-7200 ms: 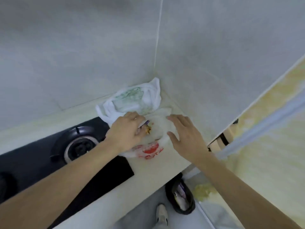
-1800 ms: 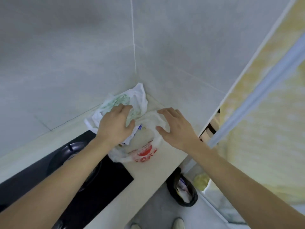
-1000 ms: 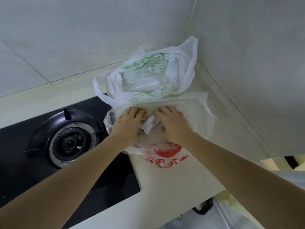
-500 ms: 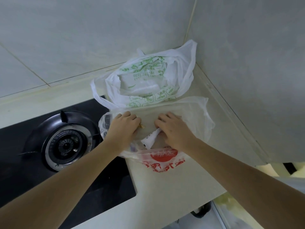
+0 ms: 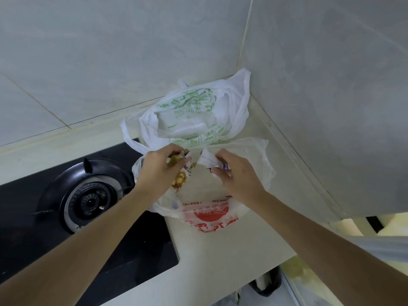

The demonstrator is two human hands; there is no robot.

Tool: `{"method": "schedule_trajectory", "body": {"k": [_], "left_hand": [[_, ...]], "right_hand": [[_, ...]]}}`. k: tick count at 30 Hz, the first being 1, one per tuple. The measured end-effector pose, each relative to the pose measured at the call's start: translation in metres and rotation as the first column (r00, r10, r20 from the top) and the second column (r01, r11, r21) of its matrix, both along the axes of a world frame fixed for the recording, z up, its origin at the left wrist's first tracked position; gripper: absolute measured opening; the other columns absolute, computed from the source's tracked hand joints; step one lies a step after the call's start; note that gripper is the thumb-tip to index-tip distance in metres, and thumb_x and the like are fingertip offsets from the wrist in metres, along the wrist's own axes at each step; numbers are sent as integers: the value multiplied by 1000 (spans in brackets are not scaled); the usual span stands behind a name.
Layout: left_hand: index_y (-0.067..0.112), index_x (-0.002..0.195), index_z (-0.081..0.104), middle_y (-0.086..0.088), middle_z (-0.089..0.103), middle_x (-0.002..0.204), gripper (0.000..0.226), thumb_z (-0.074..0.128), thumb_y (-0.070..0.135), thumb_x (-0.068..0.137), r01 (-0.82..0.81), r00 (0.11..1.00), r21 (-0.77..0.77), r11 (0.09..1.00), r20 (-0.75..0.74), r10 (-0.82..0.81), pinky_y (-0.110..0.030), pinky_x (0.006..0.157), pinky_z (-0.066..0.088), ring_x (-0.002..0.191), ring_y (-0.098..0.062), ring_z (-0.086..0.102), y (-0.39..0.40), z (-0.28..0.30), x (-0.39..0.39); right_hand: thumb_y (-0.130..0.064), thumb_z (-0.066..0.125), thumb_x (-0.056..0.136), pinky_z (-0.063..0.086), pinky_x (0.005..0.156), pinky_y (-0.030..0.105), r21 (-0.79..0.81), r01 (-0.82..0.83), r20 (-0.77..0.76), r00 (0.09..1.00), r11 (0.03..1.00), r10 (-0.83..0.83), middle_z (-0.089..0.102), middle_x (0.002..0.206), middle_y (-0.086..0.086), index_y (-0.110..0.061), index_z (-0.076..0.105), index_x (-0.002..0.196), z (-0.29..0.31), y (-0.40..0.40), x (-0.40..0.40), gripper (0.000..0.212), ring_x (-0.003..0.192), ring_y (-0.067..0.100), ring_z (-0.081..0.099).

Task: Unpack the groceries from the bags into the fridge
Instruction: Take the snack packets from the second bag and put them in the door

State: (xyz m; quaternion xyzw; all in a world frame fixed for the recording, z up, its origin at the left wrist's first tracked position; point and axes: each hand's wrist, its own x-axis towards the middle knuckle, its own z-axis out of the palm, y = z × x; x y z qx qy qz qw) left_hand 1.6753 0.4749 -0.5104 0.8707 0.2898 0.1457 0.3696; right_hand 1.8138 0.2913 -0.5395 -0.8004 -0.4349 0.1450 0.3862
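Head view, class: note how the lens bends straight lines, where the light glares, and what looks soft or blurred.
Head view: wide-angle lens bows the wall joints and counter edge; light is soft and even, no hard shadows; faint sheen on the burner ring; the green-print bag and the hands, left and right, are fairly sharp; the corners go soft.

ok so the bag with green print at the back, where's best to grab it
By the loose handle loop of the green-print bag on its stove-side edge, coming from above left. The loop trails free on the counter, while the bag's body is wedged into the wall corner behind the red-print bag.
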Motion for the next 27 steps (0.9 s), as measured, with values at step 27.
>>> {"method": "schedule_trajectory", "body": {"k": [27], "left_hand": [[25,97,76,5,76,90,11,79,18,89,851,421,126,510,417,-806,-33,72,61,84,-11,74,-264,379,49]], "right_hand": [[-23,77,90,55,74,47,435,744,-7,566,507,-825,67,85,16,-26,62,97,378,-303,-143,17,77,32,62]]}}
